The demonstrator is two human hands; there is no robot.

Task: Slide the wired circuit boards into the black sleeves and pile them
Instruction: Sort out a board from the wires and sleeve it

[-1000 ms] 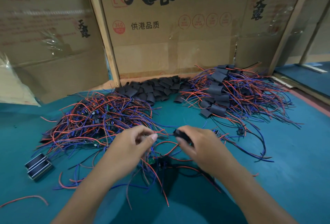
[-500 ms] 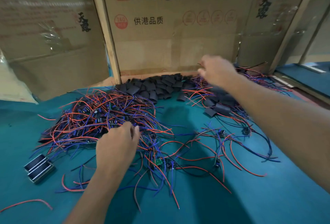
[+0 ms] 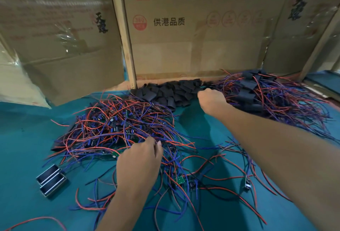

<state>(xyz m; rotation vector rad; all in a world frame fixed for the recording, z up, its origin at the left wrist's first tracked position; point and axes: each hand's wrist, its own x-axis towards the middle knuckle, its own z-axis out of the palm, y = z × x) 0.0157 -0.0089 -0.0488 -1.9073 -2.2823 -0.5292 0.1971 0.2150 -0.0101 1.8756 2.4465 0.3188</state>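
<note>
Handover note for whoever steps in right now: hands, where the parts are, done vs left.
Left hand: fingers curled into the tangle of bare wired boards at near left; no board visibly lifted.
Right hand: reaching to the heap of empty black sleeves at the back, apparently pinching one.
Done: a pile of sleeved boards at back right.
Left: most of the tangle, plus loose boards near centre.

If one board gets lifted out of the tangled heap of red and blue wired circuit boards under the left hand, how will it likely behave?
The tangled heap of red and blue wired circuit boards probably won't release one cleanly: the wires loop through each other, so neighbours may drag along. The thin leads curve loosely on the teal table mat, suggesting they are floppy. The left hand will likely find each board light.
</note>
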